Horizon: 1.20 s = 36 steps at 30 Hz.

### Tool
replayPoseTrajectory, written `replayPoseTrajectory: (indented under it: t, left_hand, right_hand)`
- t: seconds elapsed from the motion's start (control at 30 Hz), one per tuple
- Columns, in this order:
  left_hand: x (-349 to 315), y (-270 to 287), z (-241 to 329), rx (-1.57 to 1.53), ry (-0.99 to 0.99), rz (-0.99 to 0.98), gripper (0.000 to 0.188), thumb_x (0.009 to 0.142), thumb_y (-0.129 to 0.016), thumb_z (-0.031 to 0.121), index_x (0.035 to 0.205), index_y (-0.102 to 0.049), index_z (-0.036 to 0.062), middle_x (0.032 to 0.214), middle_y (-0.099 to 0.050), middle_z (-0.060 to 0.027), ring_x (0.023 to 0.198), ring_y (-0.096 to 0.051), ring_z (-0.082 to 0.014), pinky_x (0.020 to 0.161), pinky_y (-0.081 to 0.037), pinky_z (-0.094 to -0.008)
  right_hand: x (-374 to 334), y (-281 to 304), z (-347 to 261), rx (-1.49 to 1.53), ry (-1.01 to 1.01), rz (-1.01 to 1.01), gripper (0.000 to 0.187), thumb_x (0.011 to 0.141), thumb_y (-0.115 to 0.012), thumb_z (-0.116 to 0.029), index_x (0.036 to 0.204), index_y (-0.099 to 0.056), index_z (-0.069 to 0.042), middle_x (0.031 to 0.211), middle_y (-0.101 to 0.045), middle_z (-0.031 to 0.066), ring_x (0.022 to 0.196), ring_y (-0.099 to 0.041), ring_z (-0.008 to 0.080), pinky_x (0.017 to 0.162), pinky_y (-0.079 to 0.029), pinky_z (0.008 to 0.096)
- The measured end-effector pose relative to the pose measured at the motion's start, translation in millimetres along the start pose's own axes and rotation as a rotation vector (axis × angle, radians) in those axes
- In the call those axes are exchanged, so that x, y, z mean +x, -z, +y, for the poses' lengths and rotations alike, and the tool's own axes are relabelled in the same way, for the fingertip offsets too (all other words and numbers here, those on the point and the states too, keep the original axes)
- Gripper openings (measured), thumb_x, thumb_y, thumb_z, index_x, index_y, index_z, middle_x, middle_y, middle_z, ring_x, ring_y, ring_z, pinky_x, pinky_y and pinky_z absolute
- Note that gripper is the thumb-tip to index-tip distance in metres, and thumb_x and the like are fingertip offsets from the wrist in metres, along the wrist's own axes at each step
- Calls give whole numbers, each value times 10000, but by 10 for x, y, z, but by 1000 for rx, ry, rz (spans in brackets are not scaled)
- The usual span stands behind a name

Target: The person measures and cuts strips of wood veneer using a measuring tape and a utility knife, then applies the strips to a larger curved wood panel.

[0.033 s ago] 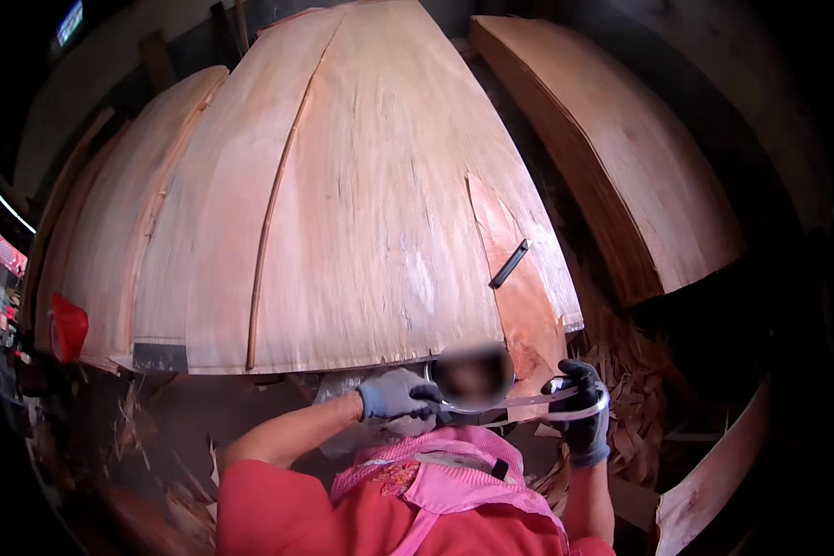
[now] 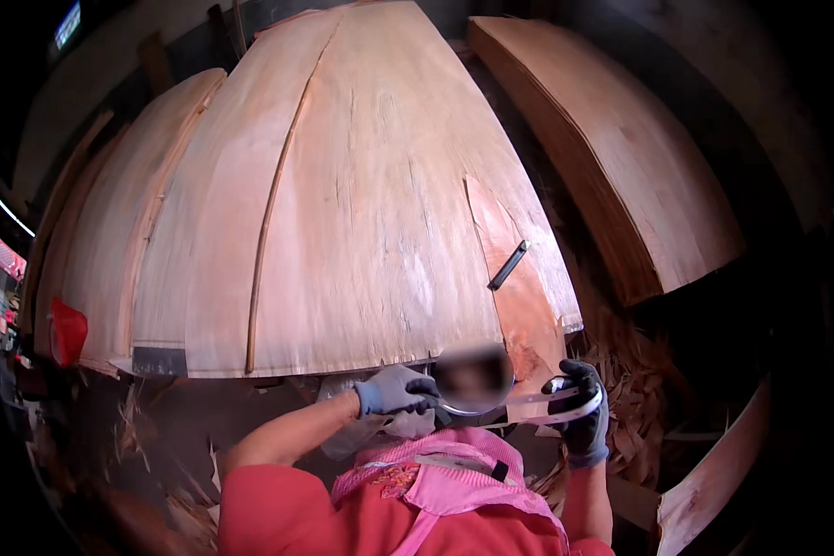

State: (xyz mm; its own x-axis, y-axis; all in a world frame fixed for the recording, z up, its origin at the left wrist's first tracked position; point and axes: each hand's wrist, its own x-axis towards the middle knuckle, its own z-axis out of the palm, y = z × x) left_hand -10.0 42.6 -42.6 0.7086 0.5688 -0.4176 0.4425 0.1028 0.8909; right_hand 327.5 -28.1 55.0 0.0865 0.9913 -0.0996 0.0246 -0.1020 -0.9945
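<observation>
One pale band (image 2: 558,417) lies gripped in your right hand (image 2: 586,428); your left hand (image 2: 398,391) curls its fingers, hold unclear; both near the wood sheet's (image 2: 371,232) front edge, broad surface beyond.

A woodworking workshop — broad wood sheets (image 2: 371,185), with heaped wood scraps (image 2: 638,403) beside them.

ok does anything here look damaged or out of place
Yes: a narrow reddish veneer strip lies askew along the right near edge of the pale veneer sheet, its ragged near end hanging past the front. Torn wood scraps are also scattered untidily below, to the right.
</observation>
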Motion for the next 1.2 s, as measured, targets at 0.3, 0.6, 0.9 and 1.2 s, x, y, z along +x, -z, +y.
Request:
replayPoseTrajectory:
  t: [0.3, 0.6, 0.9, 1.2]
  left_hand:
    - [-282, 539, 100, -498, -81, 280, 152, 897, -682, 168, 915, -662, 18, 733, -621, -21, 649, -557, -89, 577, -443, -237]
    - [-738, 303, 898, -419, -61, 313, 122, 847, -689, 37, 944, -666, -33, 777, -641, -38, 667, -599, -92, 627, -487, -233]
    - [-678, -243, 156, -22, 48, 314, 212, 798, -719, 155, 982, -699, 54, 866, -725, -110, 740, -697, -195, 684, -541, -313]
    - [-839, -317, 49, -389, -44, 372, 303, 853, -679, 115, 1134, -664, 2, 1079, -716, -123, 959, -679, -210, 903, -523, -342]
  right_hand:
    - [-23, 97, 627, -230, 71, -30, 384, 945, -555, -23, 1327, -519, -17, 1100, -678, 105, 890, -642, 165, 796, -517, 268]
    - [-458, 359, 853, 241, -486, -41, 545, 1048, -389, -475, 1298, -560, -22, 859, -648, 38, 539, -539, 103, 490, -434, 201]
    - [-441, 114, 349, -460, -428, -618, 300, 934, -681, -171, 1160, -650, 24, 769, -668, 47, 619, -562, 62, 568, -448, 225]
    - [223, -1236, 626, -510, -31, -1131, 456, 872, -716, -229, 1259, -554, -52, 883, -657, 214, 756, -649, 385, 659, -495, 399]
